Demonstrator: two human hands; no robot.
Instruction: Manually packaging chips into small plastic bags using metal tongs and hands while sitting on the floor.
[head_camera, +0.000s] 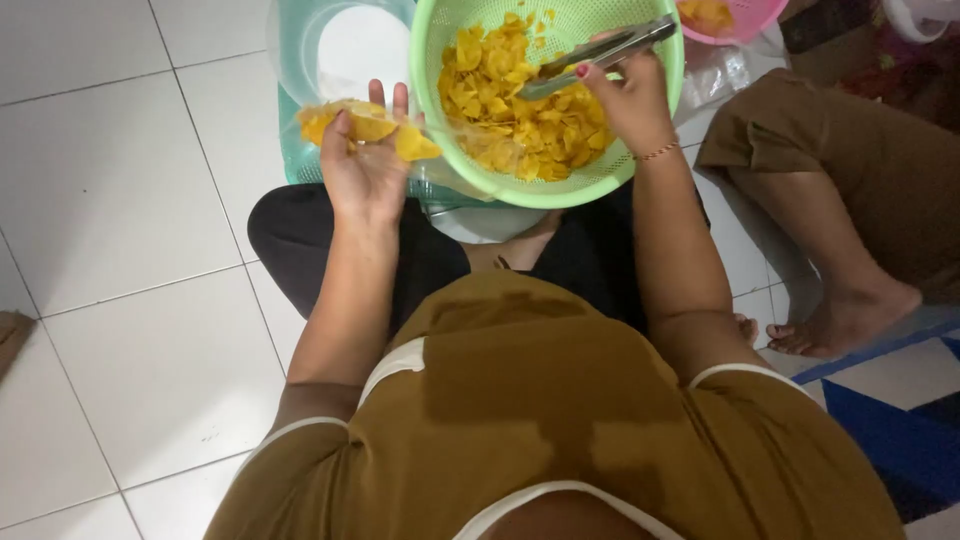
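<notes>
Wearer: seated on white tile floor (110, 200), brown top with white trim, black-clad legs crossed under the work.
Left hand: left hand (365, 165) palm up, fingers curled loosely round a clear plastic bag (420, 150) holding a few yellow chips (372, 125); closed on the bag, fingers pointing away from the wearer.
Bag: lies across the palm, long axis roughly left-right; mouth side runs right toward the colander rim; clear film, no label visible.
Right hand: right hand (625, 95) clamped on metal tongs (600, 55), thin bracelet at wrist, red nail polish.
Tongs: long axis slants from upper right down to lower left; tips point lower left and rest on the chip pile; arms squeezed close together, whether a chip is caught between them cannot be told.
Colander: light green perforated plastic colander (660, 90), round, over the wearer's lap, piled with yellow-orange chips (520, 120).
Behind left hand: pale teal plastic container (295, 60), see-through, white inside.
Far right: pink basket (755, 20) with more chips at top edge.
Other person: bare foot (840, 320) and brown-trousered leg on the right, beside a blue patterned mat (890, 430).
</notes>
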